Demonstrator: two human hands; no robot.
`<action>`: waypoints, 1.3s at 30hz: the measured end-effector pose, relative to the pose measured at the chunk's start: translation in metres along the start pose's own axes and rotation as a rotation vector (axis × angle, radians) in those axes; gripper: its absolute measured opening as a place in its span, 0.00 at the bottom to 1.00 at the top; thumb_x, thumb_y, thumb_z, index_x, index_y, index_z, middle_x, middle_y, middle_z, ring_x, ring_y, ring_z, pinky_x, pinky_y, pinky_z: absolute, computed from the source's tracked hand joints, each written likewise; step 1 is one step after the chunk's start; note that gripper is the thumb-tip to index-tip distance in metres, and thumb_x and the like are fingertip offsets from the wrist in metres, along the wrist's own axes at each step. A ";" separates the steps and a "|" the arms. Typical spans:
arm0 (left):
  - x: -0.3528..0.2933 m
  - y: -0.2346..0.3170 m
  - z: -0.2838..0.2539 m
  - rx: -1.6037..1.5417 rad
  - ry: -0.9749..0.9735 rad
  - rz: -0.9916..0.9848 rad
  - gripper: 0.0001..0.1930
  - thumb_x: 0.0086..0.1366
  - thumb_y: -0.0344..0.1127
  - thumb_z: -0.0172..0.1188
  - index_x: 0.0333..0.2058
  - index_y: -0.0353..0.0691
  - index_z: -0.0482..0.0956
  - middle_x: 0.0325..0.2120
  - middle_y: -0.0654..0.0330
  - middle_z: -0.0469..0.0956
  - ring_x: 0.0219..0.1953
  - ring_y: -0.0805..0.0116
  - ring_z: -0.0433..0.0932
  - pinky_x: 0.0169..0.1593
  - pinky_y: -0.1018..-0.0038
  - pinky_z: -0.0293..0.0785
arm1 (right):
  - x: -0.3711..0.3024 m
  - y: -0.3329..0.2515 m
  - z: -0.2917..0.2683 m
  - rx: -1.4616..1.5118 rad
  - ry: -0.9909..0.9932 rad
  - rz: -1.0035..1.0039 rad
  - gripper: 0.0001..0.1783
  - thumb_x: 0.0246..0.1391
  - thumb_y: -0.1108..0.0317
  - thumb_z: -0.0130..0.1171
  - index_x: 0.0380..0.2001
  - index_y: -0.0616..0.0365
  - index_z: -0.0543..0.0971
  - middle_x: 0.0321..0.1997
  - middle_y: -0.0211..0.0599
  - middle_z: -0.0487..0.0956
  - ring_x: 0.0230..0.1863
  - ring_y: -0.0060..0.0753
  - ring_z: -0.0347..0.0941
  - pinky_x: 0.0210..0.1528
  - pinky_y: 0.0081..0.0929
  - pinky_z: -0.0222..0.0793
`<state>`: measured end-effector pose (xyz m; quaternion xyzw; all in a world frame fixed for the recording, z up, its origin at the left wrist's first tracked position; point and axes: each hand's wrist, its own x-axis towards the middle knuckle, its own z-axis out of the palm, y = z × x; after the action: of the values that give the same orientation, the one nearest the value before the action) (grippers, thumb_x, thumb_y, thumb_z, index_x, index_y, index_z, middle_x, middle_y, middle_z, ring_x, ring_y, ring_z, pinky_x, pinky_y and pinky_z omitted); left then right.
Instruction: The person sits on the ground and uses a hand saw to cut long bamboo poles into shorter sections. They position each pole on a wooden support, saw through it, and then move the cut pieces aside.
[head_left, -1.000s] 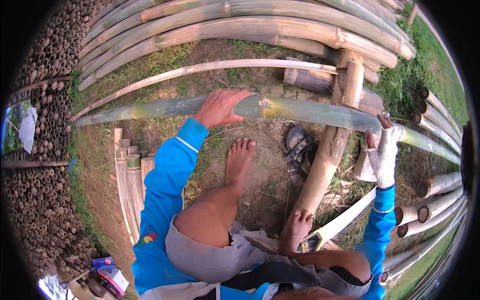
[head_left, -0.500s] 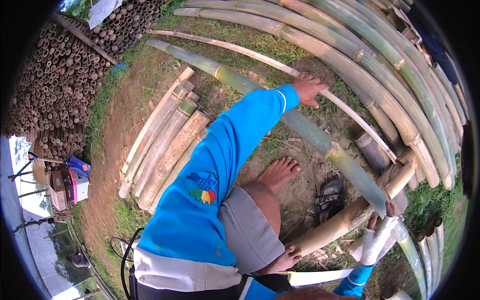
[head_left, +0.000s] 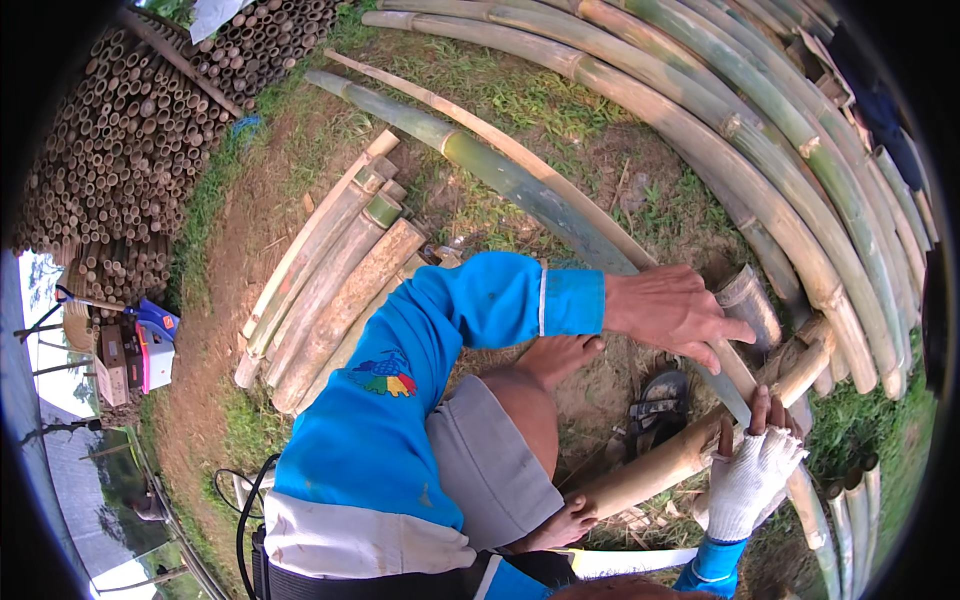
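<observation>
A long green bamboo pole (head_left: pixel 510 185) slants across the ground in front of me, and a thin split bamboo strip (head_left: pixel 560 180) lies close along its far side. My bare left hand (head_left: pixel 672 312) reaches over both, its fingers curled down round the strip and thumb on the near side. At the near right end, my right hand (head_left: pixel 748 475), in a white glove with bare fingertips, has its fingers and thumb round the ends of strip and pole. Beneath that end lies a thick bamboo log (head_left: pixel 655 470). The palm sides of both hands are hidden.
Long bamboo poles (head_left: pixel 690 120) lie side by side beyond. Shorter cut pieces (head_left: pixel 335 290) are piled at left. A tall stack of bamboo (head_left: pixel 110 150) stands at far left, near boxes (head_left: pixel 115 365). A dark sandal (head_left: pixel 660 400) lies by my bare foot (head_left: pixel 560 360). A bamboo stump (head_left: pixel 750 305) stands upright.
My left hand has moved right and nearer, bringing the strip from apart to alongside the pole. My right hand's fingers have shifted up onto the ends.
</observation>
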<state>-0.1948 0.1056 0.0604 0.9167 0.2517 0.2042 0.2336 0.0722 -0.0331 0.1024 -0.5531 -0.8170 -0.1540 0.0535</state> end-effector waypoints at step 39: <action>-0.040 -0.070 0.034 0.261 -0.195 -0.254 0.41 0.52 0.43 0.82 0.65 0.44 0.77 0.53 0.48 0.83 0.55 0.44 0.81 0.58 0.52 0.77 | -0.070 0.079 0.120 0.335 0.113 0.118 0.25 0.60 0.59 0.64 0.61 0.34 0.83 0.44 0.36 0.76 0.45 0.46 0.73 0.48 0.47 0.67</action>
<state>-0.2355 0.1256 -0.0151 0.9155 0.3659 0.0491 0.1598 0.1814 -0.0308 -0.0136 -0.5739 -0.7931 -0.0432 0.1994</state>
